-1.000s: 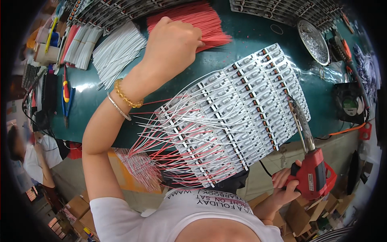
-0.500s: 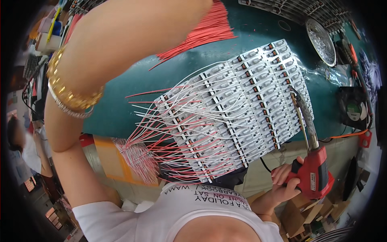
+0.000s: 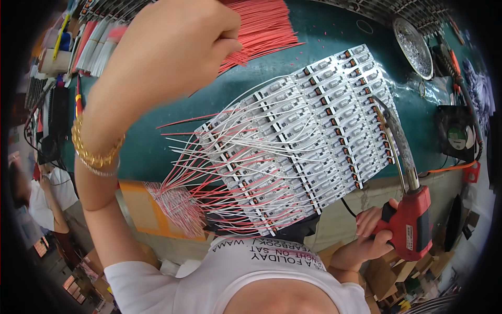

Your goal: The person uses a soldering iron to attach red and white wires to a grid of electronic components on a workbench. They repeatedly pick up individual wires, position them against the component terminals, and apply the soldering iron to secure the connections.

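Note:
A red-and-black soldering gun (image 3: 411, 222) is gripped in my right hand (image 3: 372, 233), its long metal barrel reaching up to the right part of a panel of small circuit boards (image 3: 329, 131). The tip is at or just above the boards; contact cannot be told. White and red wires (image 3: 230, 152) spread from the panel's left side, several hanging past the near edge. My left hand (image 3: 178, 49) is raised beside a pile of red wires (image 3: 272, 29), fingers curled and pressed together. What its fingertips hold, if anything, is hidden.
Bundled white and red wires (image 3: 97, 49) lie at the far left, near a screwdriver (image 3: 79, 99). At the far right are a metal dish (image 3: 413, 49) and a black fan (image 3: 457, 133). A cardboard box (image 3: 137, 209) is below the green table (image 3: 151, 152). Another person (image 3: 49, 196) is at left.
My left hand has drawn back left and nearer from over the red wire pile, uncovering more of it. The soldering gun stays over the panel's right side; the view has shifted slightly.

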`<state>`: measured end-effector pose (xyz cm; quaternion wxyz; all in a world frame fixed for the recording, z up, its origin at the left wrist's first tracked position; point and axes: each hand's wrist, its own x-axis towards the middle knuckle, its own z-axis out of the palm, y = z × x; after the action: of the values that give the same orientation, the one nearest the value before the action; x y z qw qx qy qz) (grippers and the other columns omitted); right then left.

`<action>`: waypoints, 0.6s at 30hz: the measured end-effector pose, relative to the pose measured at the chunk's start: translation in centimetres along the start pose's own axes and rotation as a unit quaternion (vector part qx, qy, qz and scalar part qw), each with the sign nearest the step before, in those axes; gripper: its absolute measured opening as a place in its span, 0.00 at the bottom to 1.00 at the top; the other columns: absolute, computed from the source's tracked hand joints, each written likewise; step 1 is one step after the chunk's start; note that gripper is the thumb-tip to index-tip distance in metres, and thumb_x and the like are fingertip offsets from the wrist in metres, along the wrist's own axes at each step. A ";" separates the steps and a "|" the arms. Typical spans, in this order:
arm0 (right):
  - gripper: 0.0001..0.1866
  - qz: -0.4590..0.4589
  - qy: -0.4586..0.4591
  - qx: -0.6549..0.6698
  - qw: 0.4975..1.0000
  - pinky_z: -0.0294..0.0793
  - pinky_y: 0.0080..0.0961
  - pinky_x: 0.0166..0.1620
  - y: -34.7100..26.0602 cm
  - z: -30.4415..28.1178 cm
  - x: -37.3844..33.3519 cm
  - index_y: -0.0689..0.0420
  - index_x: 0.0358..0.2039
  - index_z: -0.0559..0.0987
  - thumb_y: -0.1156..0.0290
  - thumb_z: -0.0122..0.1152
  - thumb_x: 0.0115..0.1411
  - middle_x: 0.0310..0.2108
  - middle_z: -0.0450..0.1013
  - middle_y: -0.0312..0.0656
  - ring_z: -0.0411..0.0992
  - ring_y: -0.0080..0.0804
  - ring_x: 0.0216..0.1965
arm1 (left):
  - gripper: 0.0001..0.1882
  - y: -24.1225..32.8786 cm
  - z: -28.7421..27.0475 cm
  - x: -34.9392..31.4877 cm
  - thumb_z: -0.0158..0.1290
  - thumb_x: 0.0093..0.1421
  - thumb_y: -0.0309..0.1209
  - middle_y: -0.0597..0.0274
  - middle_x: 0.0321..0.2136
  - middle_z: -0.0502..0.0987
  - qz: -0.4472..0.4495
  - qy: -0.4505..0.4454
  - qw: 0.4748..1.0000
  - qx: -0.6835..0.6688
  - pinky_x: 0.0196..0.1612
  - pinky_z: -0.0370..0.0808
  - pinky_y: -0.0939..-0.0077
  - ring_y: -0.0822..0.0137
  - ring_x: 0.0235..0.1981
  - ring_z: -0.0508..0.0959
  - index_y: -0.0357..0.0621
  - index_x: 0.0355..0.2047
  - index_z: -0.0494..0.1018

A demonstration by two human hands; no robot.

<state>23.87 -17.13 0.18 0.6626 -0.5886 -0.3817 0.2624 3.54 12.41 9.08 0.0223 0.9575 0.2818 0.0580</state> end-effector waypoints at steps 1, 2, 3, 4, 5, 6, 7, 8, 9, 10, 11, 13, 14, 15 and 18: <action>0.37 0.006 0.001 -0.013 1.000 0.62 0.19 0.17 -0.2 0.4 0.2 0.70 0.52 0.61 0.47 0.53 0.58 0.08 0.59 0.33 0.56 0.21 0.08 | 0.07 0.1 0.5 -0.6 0.55 0.52 0.28 0.60 0.14 0.73 -0.032 0.003 0.996 -0.086 0.20 0.66 0.77 0.71 0.15 0.71 0.36 0.22 0.73; 0.38 0.012 0.004 -0.027 1.000 0.63 0.20 0.18 -0.3 0.8 0.4 0.70 0.52 0.60 0.46 0.53 0.58 0.08 0.59 0.33 0.57 0.21 0.08 | 0.07 0.3 1.2 -1.0 0.55 0.53 0.28 0.62 0.14 0.73 -0.063 0.006 0.983 -0.172 0.19 0.64 0.80 0.74 0.15 0.69 0.36 0.23 0.73; 0.39 0.016 0.012 -0.016 1.000 0.63 0.20 0.18 -0.5 1.2 0.5 0.70 0.53 0.60 0.45 0.53 0.58 0.08 0.60 0.33 0.57 0.22 0.09 | 0.06 0.6 2.4 -1.2 0.55 0.53 0.27 0.63 0.14 0.73 -0.069 0.031 0.969 -0.234 0.20 0.64 0.81 0.76 0.15 0.68 0.36 0.24 0.73; 0.40 0.021 0.015 -0.006 1.000 0.63 0.20 0.19 -0.7 1.7 0.7 0.70 0.53 0.59 0.45 0.53 0.57 0.09 0.60 0.33 0.57 0.22 0.09 | 0.05 1.1 3.9 -1.6 0.55 0.53 0.26 0.64 0.15 0.73 -0.082 0.058 0.950 -0.296 0.20 0.63 0.83 0.78 0.15 0.67 0.36 0.25 0.74; 0.41 0.018 -0.002 -0.032 0.999 0.63 0.20 0.19 -0.8 2.0 1.1 0.71 0.53 0.59 0.43 0.52 0.57 0.09 0.60 0.33 0.58 0.22 0.09 | 0.05 1.8 5.2 -1.8 0.56 0.54 0.26 0.66 0.15 0.73 -0.095 0.083 0.927 -0.353 0.20 0.62 0.84 0.81 0.15 0.66 0.36 0.25 0.74; 0.42 0.016 -0.017 -0.058 0.998 0.62 0.20 0.19 -1.0 2.3 1.4 0.71 0.54 0.58 0.42 0.52 0.57 0.09 0.61 0.33 0.58 0.22 0.09 | 0.05 2.3 6.2 -1.9 0.56 0.53 0.25 0.65 0.17 0.74 -0.119 0.073 0.916 -0.377 0.20 0.63 0.84 0.80 0.16 0.67 0.36 0.25 0.73; 0.43 0.011 -0.031 -0.086 0.996 0.62 0.20 0.19 -1.4 2.7 1.9 0.72 0.54 0.58 0.41 0.51 0.56 0.09 0.61 0.33 0.58 0.22 0.09 | 0.05 2.7 6.8 -1.7 0.56 0.53 0.25 0.65 0.17 0.74 -0.117 0.080 0.917 -0.373 0.21 0.64 0.84 0.80 0.17 0.68 0.36 0.25 0.73; 0.43 0.014 -0.040 -0.105 0.994 0.62 0.19 0.19 -1.6 2.7 2.1 0.72 0.54 0.58 0.41 0.51 0.56 0.09 0.61 0.33 0.58 0.22 0.09 | 0.05 2.9 7.3 -1.6 0.56 0.53 0.25 0.65 0.17 0.74 -0.115 0.088 0.919 -0.367 0.21 0.64 0.84 0.80 0.18 0.68 0.36 0.25 0.73; 0.44 0.024 -0.035 -0.116 0.992 0.61 0.19 0.18 -1.7 2.9 2.4 0.72 0.53 0.59 0.41 0.51 0.56 0.09 0.61 0.33 0.58 0.22 0.09 | 0.05 3.1 7.6 -1.6 0.56 0.53 0.25 0.64 0.17 0.74 -0.115 0.096 0.920 -0.362 0.22 0.64 0.85 0.80 0.18 0.68 0.36 0.25 0.73; 0.44 0.033 -0.027 -0.129 0.991 0.60 0.18 0.17 -1.7 3.2 2.6 0.73 0.52 0.59 0.40 0.52 0.56 0.09 0.61 0.32 0.58 0.21 0.09 | 0.06 3.1 8.1 -1.5 0.57 0.53 0.25 0.65 0.18 0.74 -0.120 0.097 0.918 -0.366 0.22 0.64 0.85 0.79 0.20 0.69 0.36 0.24 0.72; 0.44 0.050 -0.005 -0.135 0.990 0.59 0.18 0.17 -1.8 3.9 2.7 0.73 0.51 0.60 0.40 0.52 0.55 0.09 0.61 0.32 0.58 0.21 0.09 | 0.06 3.1 8.6 -1.5 0.57 0.53 0.25 0.65 0.17 0.74 -0.123 0.090 0.914 -0.377 0.22 0.65 0.85 0.79 0.20 0.69 0.36 0.24 0.72; 0.44 0.079 0.006 -0.124 0.989 0.58 0.17 0.15 -1.6 4.4 2.9 0.74 0.50 0.61 0.40 0.53 0.55 0.09 0.60 0.32 0.57 0.20 0.09 | 0.06 3.0 9.3 -1.5 0.56 0.53 0.25 0.65 0.17 0.73 -0.132 0.076 0.904 -0.399 0.22 0.65 0.84 0.79 0.19 0.69 0.35 0.24 0.72; 0.44 0.092 -0.004 -0.109 0.990 0.57 0.16 0.15 -1.3 4.4 2.9 0.75 0.49 0.62 0.40 0.53 0.55 0.08 0.60 0.32 0.57 0.20 0.09 | 0.06 3.0 9.4 -1.5 0.56 0.53 0.25 0.65 0.17 0.73 -0.135 0.076 0.902 -0.403 0.22 0.65 0.85 0.80 0.19 0.69 0.35 0.24 0.72; 0.44 0.105 -0.014 -0.093 0.990 0.56 0.16 0.15 -1.2 4.3 3.0 0.75 0.48 0.62 0.40 0.54 0.54 0.08 0.59 0.32 0.57 0.20 0.09 | 0.06 2.9 9.3 -1.5 0.56 0.53 0.25 0.65 0.17 0.73 -0.138 0.076 0.899 -0.408 0.22 0.65 0.85 0.80 0.19 0.68 0.35 0.24 0.72; 0.41 0.120 -0.006 -0.078 0.990 0.57 0.17 0.15 -0.9 4.6 2.7 0.74 0.44 0.63 0.42 0.55 0.54 0.08 0.59 0.32 0.57 0.20 0.08 | 0.06 3.0 9.4 -1.5 0.56 0.53 0.24 0.67 0.16 0.72 -0.141 0.079 0.894 -0.419 0.21 0.64 0.86 0.82 0.18 0.67 0.35 0.24 0.72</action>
<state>21.63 -12.46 1.63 0.5762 -0.6784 -0.3311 0.3132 5.05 8.99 -0.20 0.4067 0.8018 0.3646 0.2426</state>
